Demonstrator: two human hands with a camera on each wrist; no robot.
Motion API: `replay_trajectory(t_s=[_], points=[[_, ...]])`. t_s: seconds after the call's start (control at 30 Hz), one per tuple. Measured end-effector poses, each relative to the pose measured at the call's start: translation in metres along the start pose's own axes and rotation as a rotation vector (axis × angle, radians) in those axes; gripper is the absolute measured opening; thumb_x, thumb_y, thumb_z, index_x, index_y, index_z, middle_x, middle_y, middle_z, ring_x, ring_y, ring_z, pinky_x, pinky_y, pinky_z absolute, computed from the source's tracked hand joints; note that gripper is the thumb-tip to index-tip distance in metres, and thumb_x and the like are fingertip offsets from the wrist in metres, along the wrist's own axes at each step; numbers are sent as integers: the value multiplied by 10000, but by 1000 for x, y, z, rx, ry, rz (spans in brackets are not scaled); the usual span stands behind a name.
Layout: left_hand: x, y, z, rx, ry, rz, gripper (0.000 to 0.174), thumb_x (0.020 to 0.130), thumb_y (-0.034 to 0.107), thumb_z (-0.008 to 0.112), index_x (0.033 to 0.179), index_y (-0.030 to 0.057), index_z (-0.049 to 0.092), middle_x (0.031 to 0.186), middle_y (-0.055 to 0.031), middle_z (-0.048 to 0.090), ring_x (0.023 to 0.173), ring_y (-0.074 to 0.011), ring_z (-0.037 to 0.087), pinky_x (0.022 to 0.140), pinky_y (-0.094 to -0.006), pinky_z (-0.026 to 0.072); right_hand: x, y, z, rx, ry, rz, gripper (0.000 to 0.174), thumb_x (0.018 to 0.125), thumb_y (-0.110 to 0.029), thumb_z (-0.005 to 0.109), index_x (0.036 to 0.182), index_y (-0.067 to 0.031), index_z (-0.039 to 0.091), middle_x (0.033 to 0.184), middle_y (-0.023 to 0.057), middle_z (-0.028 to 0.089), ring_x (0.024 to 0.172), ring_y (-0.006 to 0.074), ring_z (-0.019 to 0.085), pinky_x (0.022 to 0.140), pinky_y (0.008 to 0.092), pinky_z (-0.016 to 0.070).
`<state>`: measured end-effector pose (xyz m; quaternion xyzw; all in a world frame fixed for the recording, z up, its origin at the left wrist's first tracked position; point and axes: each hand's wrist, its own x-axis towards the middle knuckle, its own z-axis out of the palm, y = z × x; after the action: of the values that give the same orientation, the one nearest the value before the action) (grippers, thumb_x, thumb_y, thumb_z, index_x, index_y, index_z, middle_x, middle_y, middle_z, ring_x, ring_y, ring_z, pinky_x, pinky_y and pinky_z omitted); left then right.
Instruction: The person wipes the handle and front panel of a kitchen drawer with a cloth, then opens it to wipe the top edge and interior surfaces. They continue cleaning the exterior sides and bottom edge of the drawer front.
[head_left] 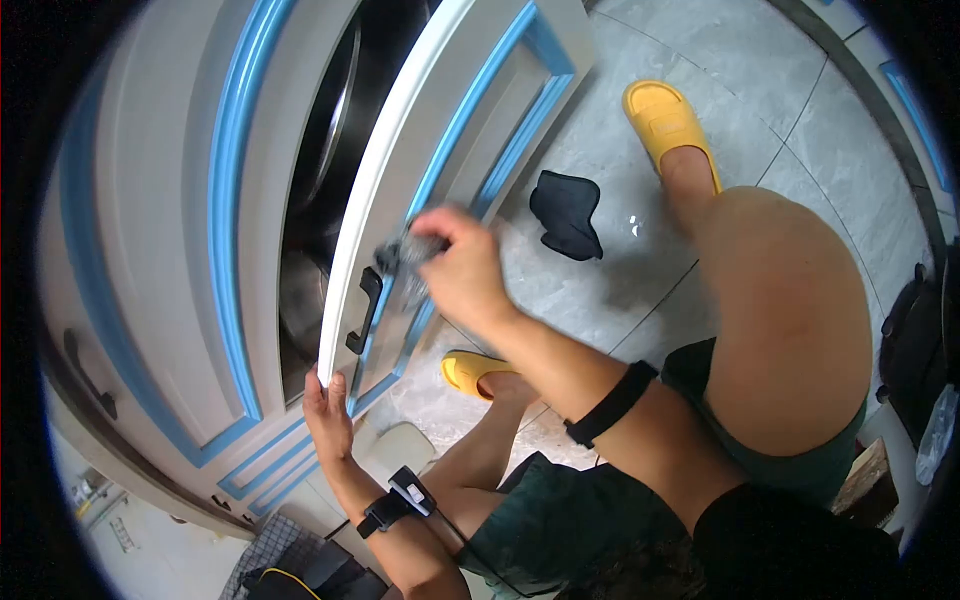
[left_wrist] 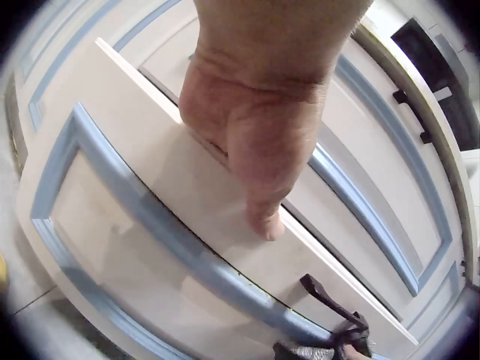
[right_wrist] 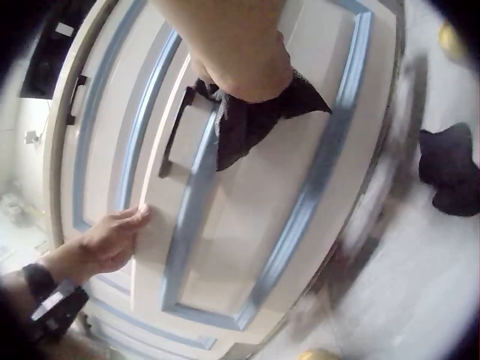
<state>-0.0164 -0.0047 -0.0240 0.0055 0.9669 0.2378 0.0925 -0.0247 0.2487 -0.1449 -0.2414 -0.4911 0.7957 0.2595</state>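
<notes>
A white cabinet door (head_left: 425, 120) with blue trim stands ajar in the head view. My left hand (head_left: 330, 420) grips its edge below the black handle (head_left: 367, 310); in the left wrist view the thumb (left_wrist: 264, 221) lies on the front face and the other fingers are hidden behind. My right hand (head_left: 468, 268), blurred, holds a crumpled dark grey cloth (head_left: 405, 252) against the door front beside the handle. From the right wrist, the cloth (right_wrist: 251, 124) hangs below that hand, over the blue trim.
Dark cookware (head_left: 325, 150) shows inside the cabinet behind the door. A black cloth-like piece (head_left: 567, 215) lies on the grey tiled floor near a yellow slipper (head_left: 665, 120). Another slipper (head_left: 468, 372) is under the door's lower side. A black bag (head_left: 910, 340) sits at the right.
</notes>
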Motion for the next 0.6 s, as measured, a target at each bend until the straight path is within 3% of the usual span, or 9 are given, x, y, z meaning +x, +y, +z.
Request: replay_trajectory(t_s=[0.13, 0.17, 0.27, 0.33, 0.37, 0.47, 0.53, 0.57, 0.6], points=[[0, 3, -4, -70, -37, -65, 343, 937, 266, 623, 1152, 11, 547, 828, 22, 482, 738, -70, 389, 645, -201, 332, 80, -46, -32, 119, 293, 89, 238, 754, -57, 672, 981, 2, 631, 927, 148, 671, 830, 232, 645, 749, 349, 509], [1, -5, -2, -99, -37, -51, 345, 936, 264, 624, 1156, 11, 546, 846, 16, 495, 756, -74, 403, 665, -202, 347, 98, -53, -34, 155, 369, -52, 224, 787, -92, 649, 988, 3, 622, 917, 147, 651, 826, 256, 626, 749, 366, 496], [0, -10, -6, -57, -48, -48, 357, 939, 263, 620, 1177, 10, 538, 901, 3, 524, 806, -87, 436, 718, -210, 380, 75, -66, -8, -112, 356, -280, 194, 785, -80, 620, 963, -5, 620, 891, 140, 618, 826, 291, 603, 754, 388, 483], [1, -11, -3, -95, -42, -39, 353, 942, 255, 616, 1179, 5, 538, 886, 10, 516, 786, -86, 430, 695, -213, 376, 41, -53, 8, -119, 188, -517, 226, 710, 29, 607, 920, -53, 619, 881, 111, 575, 843, 316, 589, 759, 404, 485], [0, -7, -2, -66, -34, -33, 350, 944, 251, 613, 1179, 4, 538, 873, 13, 509, 773, -83, 423, 680, -213, 372, 23, -46, 11, -139, 43, -501, 280, 673, 49, 615, 930, -56, 656, 875, 100, 563, 825, 282, 594, 702, 340, 490], [-3, 0, -2, -26, -19, -19, 337, 949, 236, 602, 1181, 0, 536, 837, 22, 490, 737, -77, 399, 638, -215, 357, 25, -49, 3, -142, -76, -532, 267, 681, 57, 605, 912, -63, 662, 883, 82, 598, 858, 273, 610, 707, 340, 501], [-3, -5, -2, -72, -19, -18, 326, 953, 223, 592, 1182, -2, 534, 814, 25, 475, 717, -74, 381, 613, -216, 345, 71, -55, -11, -160, 176, -667, 242, 716, 25, 647, 947, -47, 636, 890, 119, 615, 853, 316, 618, 764, 398, 492], [-3, -2, -1, -50, -24, -12, 310, 959, 210, 579, 1176, -5, 531, 801, 26, 468, 710, -68, 369, 600, -209, 329, 91, -79, -19, -12, 266, -303, 194, 772, -59, 641, 961, -15, 625, 888, 148, 623, 868, 336, 610, 784, 413, 476], [-5, -1, -2, -35, -27, -16, 307, 960, 208, 576, 1173, -8, 531, 801, 26, 468, 709, -68, 368, 597, -209, 326, 115, -98, -31, -45, 347, -252, 233, 806, -131, 626, 996, 2, 594, 908, 189, 606, 888, 361, 584, 809, 427, 458]])
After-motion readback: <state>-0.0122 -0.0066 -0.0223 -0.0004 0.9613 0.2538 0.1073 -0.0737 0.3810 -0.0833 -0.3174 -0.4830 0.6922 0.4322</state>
